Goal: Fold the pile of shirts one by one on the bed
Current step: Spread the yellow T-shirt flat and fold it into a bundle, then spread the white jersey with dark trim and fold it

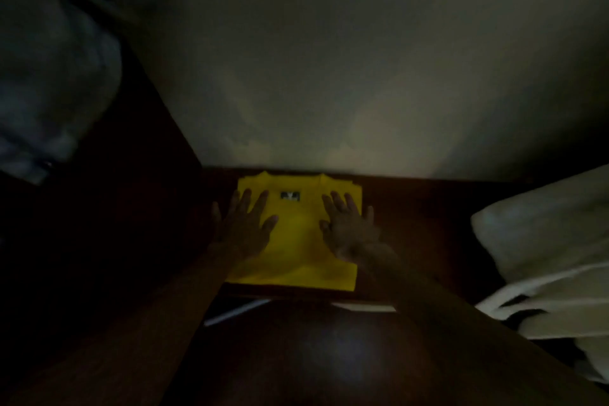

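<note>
A yellow shirt [298, 241] lies as a folded rectangle on the dark reddish bed surface [421, 224], with its collar and a small dark label toward the wall. My left hand [244, 224] rests flat on the shirt's left side, fingers spread. My right hand [349, 227] presses flat on its right side, fingers also apart. Neither hand grips the cloth. The scene is very dim.
A pale wall [329, 59] rises just behind the shirt. White bedding or a pillow [543, 241] sits at the right. A heap of greyish cloth [49, 76] lies at the upper left. A pale strip [237, 311] shows below the shirt.
</note>
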A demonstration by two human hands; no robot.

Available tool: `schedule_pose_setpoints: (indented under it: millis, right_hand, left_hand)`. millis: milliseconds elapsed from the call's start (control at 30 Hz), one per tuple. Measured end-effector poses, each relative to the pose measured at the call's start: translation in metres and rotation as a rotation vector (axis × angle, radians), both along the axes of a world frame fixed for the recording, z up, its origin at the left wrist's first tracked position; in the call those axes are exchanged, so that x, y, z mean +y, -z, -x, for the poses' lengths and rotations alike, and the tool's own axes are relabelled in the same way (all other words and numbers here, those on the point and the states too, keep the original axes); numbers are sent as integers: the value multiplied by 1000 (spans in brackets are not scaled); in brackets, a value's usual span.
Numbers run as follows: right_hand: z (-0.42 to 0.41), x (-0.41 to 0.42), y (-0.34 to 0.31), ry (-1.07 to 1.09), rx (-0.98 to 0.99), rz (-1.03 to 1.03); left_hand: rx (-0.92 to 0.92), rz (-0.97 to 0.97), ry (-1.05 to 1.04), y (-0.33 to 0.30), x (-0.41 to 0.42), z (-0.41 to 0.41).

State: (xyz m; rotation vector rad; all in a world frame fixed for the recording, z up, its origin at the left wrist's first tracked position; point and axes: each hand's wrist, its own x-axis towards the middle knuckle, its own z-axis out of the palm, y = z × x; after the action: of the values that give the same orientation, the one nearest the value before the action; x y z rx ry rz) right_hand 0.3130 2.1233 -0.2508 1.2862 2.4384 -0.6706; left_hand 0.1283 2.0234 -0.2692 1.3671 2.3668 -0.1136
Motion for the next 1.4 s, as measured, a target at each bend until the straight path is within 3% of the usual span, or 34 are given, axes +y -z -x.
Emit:
schedule_pose_setpoints:
  millis: [167,267,433,567,867,1067,1233,1400]
  right_hand:
    - [-18,25,-181,45,140,-9]
    - [-42,23,-300,125,288,-70]
    - [-95,5,-463,164,259,-261]
    - [-140,-22,-557,222,294,-426]
    - [-248,-150,-660,510,301,-579]
    - [-358,-277,-701,805,198,-697]
    - [-458,-433,-719,1115,112,-788]
    - [-533,-637,-723,1444,-4,-797]
  left_hand:
    - [-147,-84,2,-188,35,-10]
    - [-155,-218,112,-303,45,-37]
    - [-92,-379,265,-472,56,-84]
    - [-73,-454,405,-568,54,-129]
    - [-131,-558,731,-671,-3,-232]
    - [-208,-596,1019,-703,-69,-359]
    - [-254,-604,1346,-730,-173,-503]
    - [-387,-550,1714,-741,-345,-632]
